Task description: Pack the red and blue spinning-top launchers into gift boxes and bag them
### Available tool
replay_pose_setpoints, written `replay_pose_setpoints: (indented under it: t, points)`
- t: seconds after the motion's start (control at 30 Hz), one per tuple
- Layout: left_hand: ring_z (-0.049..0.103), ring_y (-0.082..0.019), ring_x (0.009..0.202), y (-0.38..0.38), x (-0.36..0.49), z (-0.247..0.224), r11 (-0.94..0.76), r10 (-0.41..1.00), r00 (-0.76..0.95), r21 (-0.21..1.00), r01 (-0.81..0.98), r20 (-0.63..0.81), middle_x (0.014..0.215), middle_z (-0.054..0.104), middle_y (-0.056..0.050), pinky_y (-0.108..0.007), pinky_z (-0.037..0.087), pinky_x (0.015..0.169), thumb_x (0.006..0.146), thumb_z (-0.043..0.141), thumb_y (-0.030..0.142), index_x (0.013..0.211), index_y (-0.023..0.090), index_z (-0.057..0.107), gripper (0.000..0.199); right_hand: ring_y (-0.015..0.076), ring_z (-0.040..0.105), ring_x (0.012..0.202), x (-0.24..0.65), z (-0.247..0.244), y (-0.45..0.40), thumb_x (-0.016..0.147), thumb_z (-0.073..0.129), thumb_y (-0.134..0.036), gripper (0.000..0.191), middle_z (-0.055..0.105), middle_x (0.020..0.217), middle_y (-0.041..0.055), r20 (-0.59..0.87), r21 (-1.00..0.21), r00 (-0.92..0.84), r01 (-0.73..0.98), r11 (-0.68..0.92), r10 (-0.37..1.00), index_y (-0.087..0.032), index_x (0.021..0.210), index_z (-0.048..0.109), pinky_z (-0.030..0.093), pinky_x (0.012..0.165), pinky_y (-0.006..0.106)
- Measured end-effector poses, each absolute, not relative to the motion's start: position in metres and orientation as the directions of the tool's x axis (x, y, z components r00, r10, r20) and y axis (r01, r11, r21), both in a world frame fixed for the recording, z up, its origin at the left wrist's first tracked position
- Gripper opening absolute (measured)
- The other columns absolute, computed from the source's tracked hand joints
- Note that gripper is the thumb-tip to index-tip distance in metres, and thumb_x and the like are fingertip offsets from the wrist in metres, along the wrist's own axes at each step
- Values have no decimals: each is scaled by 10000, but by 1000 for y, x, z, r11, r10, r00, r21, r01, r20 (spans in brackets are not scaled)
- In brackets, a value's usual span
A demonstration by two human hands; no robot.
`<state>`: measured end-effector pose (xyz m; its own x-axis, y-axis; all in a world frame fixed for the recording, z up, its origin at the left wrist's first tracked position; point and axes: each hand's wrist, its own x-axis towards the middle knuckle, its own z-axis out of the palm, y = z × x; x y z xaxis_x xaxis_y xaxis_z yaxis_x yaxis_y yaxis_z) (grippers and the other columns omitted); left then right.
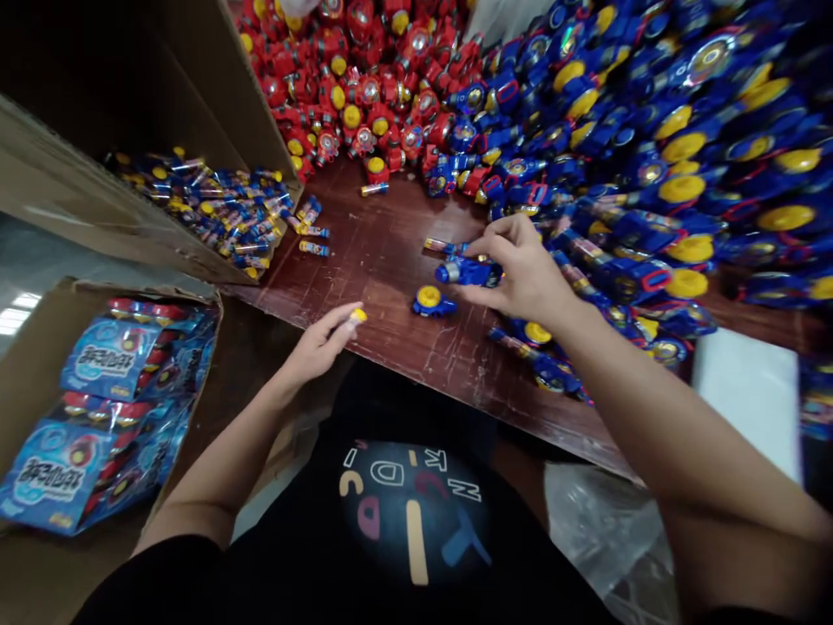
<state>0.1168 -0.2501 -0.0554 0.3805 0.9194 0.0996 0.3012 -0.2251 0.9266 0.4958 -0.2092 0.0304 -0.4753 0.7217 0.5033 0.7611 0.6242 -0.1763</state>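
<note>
My left hand [327,341] is closed near the table's front edge around a small tube, of which only the yellow-capped end [357,315] shows. My right hand [521,271] has its thumb and fingers on either side of a blue plastic toy [469,272], low over the table. Just behind that toy lies a small printed tube [443,246] with a blue end. Nearer to me, a blue toy with a yellow disc [429,300] rests on the wood, between my two hands.
Red toys [364,95] and blue toys [625,130] are heaped across the back and right of the brown table [364,252]. A tipped cardboard box [260,104] spills small tubes [227,208] at left. Below it, another carton [212,317] holds blue packaged toys [110,356]. White sheets [745,395] lie right.
</note>
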Motion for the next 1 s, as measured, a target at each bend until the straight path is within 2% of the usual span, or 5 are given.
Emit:
replay_pose_setpoints:
  t: [0.4,0.6,0.73,0.87,1.0]
  points:
    - [700,-184,942,-268,183,6,-520,636,760,802,295,133,1050,761,-59,-297,533,874,1081,586,430,1204,172,724,317,280,637,1055,448,28,-321,1060,582,-397,223,780,1153,103,348,-134,-588,740,659,730,-231,1088,729,554,808,395]
    - [705,-203,822,-293,182,0,-871,447,844,360,334,297,997,737,-79,-307,535,732,1117,514,461,1250,197,720,361,160,620,757,448,31,-352,914,741,-493,310,727,863,21,64,-767,-373,575,285,926,-197,948,654,469,704,291]
    - [724,-235,802,-288,183,-11,-966,260,866,98,241,427,952,760,-64,-350,556,750,1089,602,373,1420,263,657,353,152,634,760,449,37,-360,780,858,-582,461,729,852,-2,-241,-888,-311,453,-80,919,-187,945,687,443,674,262]
    - [713,-363,1204,-255,199,-3,-947,307,807,80,310,504,1391,700,-157,-500,571,991,1023,694,520,1705,340,324,796,165,638,803,488,54,-350,842,798,-676,527,743,925,13,33,-867,-216,479,136,976,-196,1035,696,465,716,285]
    - [440,-444,1549,-207,209,4,-794,574,620,178,581,535,1703,379,-244,-620,392,1267,954,744,582,1743,203,195,1033,249,687,983,597,64,-334,956,670,-711,578,759,1150,123,513,-492,190,864,106,837,-193,1212,692,530,856,386]
